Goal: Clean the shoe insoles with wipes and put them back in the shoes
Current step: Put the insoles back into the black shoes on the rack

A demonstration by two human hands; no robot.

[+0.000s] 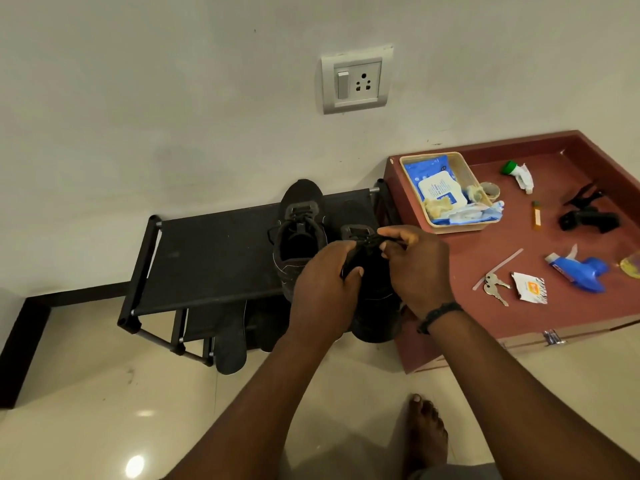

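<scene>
1. Insole [230,344] — dark, flat, lying on the lower shelf of the shoe rack [207,258], its rounded end sticking out toward me over the front bar. Long axis runs roughly away from me, slightly tilted.
2. It sits below and to the left of both hands; my left hand [322,292] is the nearer one, so I judge that's the hand to go for it.
3. Grip state: left hand fingers curled round the tongue or laces of the right shoe [375,306]; right hand [412,268] pinching the laces at the top of the same shoe. Both clamped on it, neither free.
4. Left shoe [299,244] stands just beside it on the top shelf, mouth open — looks dark inside, can't tell if an insole is in there.
5. Wipes pack [438,188] sits in the basket [460,226] on the red bench [485,317], right of the rack, nearer my right hand.
</scene>
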